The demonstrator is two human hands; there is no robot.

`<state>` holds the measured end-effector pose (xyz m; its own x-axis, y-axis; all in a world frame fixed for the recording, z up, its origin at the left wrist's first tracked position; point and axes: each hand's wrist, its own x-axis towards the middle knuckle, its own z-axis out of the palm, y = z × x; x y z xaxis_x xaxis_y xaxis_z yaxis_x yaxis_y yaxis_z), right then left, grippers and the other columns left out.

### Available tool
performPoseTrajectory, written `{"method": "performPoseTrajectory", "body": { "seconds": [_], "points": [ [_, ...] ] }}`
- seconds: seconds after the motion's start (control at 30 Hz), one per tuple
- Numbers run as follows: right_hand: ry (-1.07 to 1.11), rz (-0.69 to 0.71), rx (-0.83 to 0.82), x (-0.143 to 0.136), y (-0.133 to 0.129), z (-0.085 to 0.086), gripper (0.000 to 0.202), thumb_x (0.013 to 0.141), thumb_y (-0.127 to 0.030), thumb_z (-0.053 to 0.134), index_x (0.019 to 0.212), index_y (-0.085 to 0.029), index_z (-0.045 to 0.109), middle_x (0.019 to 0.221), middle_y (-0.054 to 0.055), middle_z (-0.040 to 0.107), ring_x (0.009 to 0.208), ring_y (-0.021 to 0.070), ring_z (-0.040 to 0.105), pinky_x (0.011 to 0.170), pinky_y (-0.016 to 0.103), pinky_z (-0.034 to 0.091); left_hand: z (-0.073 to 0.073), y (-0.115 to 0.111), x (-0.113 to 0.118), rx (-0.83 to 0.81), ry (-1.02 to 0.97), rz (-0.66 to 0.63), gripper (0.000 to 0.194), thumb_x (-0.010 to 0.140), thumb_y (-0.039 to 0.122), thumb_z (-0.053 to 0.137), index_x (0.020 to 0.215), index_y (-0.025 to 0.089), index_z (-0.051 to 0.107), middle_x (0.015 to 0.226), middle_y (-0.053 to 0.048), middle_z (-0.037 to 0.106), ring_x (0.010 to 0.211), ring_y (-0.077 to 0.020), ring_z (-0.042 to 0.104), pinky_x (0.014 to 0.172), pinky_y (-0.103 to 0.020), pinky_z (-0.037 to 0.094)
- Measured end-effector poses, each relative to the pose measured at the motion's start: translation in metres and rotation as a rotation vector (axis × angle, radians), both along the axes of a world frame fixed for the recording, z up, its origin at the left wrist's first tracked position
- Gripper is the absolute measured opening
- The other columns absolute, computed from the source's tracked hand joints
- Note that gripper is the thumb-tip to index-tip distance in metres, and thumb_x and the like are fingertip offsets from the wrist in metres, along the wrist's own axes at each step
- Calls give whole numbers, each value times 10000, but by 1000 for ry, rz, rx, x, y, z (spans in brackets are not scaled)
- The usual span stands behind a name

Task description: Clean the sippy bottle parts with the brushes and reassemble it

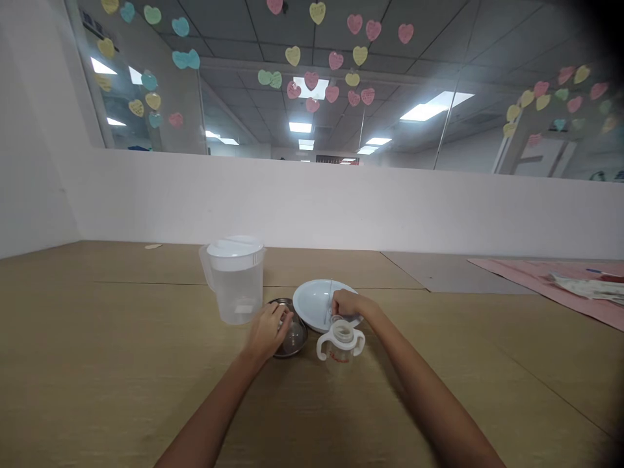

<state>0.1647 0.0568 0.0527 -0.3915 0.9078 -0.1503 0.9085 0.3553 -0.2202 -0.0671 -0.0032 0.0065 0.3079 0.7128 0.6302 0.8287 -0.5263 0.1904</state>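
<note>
My left hand [269, 330] is over the left side of a round metal bowl [296, 339], its fingers curled together; whatever they hold is hidden. My right hand [347, 303] is closed, knuckles up, over the right part of a white oval plate [308, 300]. A thin, clear, straw-like piece [330, 294] shows just left of those fingers, but the grip itself is hidden. In front of the plate stands a clear baby bottle [340, 354] with a white two-handled collar, its mouth uncovered. Bowl and plate sit side by side, close together.
A translucent lidded pitcher [238, 286] stands behind and left of the bowl, its handle to the left. Far right lies a pink cloth [526, 276] with white items on it. A small flat piece [153, 246] lies near the white wall [312, 205] behind the table.
</note>
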Motion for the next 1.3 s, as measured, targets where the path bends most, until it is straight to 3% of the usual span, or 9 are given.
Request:
{"method": "performPoseTrajectory", "body": {
  "seconds": [0.17,0.3,0.4,0.57,0.77,0.93,1.13,1.2,1.3],
  "points": [
    [177,70,-124,16,-4,24,286,592,-74,494,802,-134,680,689,5,652,626,107,580,554,168,452,-3,8,-8,-57,-70,142,244,848,240,336,895,177,567,866,-61,592,819,-190,539,720,-297,393],
    [681,60,45,27,-21,56,184,661,-172,508,776,-118,642,654,24,610,581,103,549,516,194,468,-10,13,-8,-142,-48,68,271,820,197,377,1035,169,538,1017,-78,576,934,-202,523,805,-313,388],
    [855,57,57,29,-46,81,193,671,-207,557,836,-129,620,664,32,611,604,117,560,512,213,476,-14,16,-8,-160,-20,-1,258,825,209,371,1008,167,547,1025,-78,579,959,-207,511,831,-324,373],
    [848,136,-34,21,-83,105,195,688,-278,594,806,-125,620,712,52,634,654,133,582,579,250,492,-14,18,-9,-158,-29,8,184,819,250,384,854,165,544,862,-62,603,842,-200,530,753,-315,382],
    [780,207,-108,10,-91,106,243,690,-293,588,870,-133,621,758,52,645,702,143,600,570,241,485,-7,12,-10,-46,-105,144,215,829,303,356,766,165,509,741,-58,564,741,-199,527,669,-308,380],
    [730,219,-144,6,-82,98,274,688,-302,585,910,-145,614,783,48,657,695,144,610,579,245,485,-1,9,-6,-55,-566,87,234,813,364,393,822,168,521,764,-51,581,753,-191,542,692,-306,403],
    [512,211,-211,10,-74,89,291,648,-309,625,888,-143,615,781,47,669,685,149,609,597,238,459,3,14,5,-465,-1440,-210,191,671,309,591,752,136,591,722,-20,628,677,-140,577,635,-238,454],
    [412,198,-174,14,-73,88,353,623,-296,650,941,-152,596,763,37,668,678,149,603,585,230,443,3,16,7,-590,-1611,-328,125,661,227,600,737,128,601,766,-28,645,711,-137,594,659,-238,477],
    [355,198,-130,17,-70,86,480,603,-278,674,1052,-172,540,800,31,660,732,153,598,614,230,440,2,16,8,-719,-1696,-410,65,681,145,570,729,122,608,813,-53,659,730,-140,611,683,-257,507]
  ]
}}
